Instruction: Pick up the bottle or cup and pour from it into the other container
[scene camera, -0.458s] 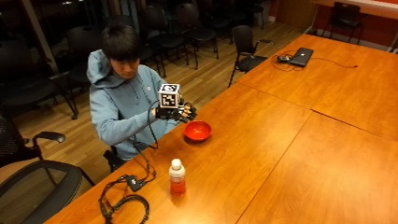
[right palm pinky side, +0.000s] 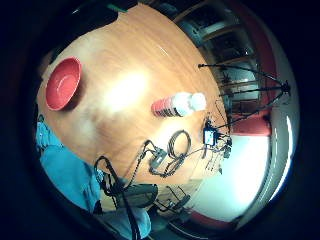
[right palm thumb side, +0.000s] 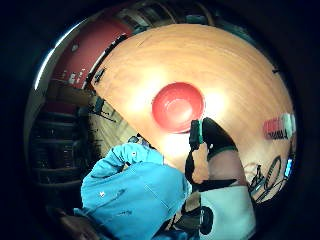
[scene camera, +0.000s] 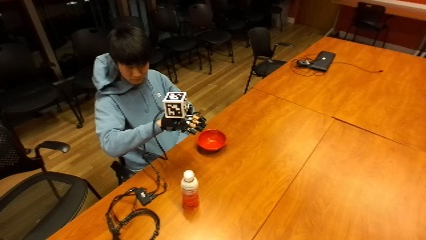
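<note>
Outside view: person seated at the table (scene camera: 313, 165), gloved right hand (scene camera: 185, 123) raised in front of the chest, above the table's near edge. Fingers (scene camera: 197, 121) look spread and relaxed, holding nothing. Red bowl (scene camera: 212, 139) sits on the table just below and beyond the fingertips, apart from them. Bottle (scene camera: 190, 189), white cap, red drink in the lower part, stands upright well away from the fingers, further along the near edge. Coiled black cable (scene camera: 133, 220) lies beyond the bottle, furthest from the hand.

Little-finger palm view: table seen from above. Bowl (right palm pinky side: 63, 83) looks empty. Bottle (right palm pinky side: 177, 105) is well apart from it, with the cable (right palm pinky side: 172, 150) just beside the bottle on the edge side. No fingers show here.

Thumb palm view: bowl (right palm thumb side: 177, 107) lies close under the palm, with a gloved digit (right palm thumb side: 215, 136) just beside its rim, not touching as far as I can tell. Bottle (right palm thumb side: 280, 128) is small at the far margin.

Judgement: reach not begun. The bottle is the thing to fetch. To do it well, carry the hand across to it with fingers wide, approach from the side and close round the body below the cap, keeping it upright. Cap appears on; it would need removing before any pour. Watch the cable beside it.
</note>
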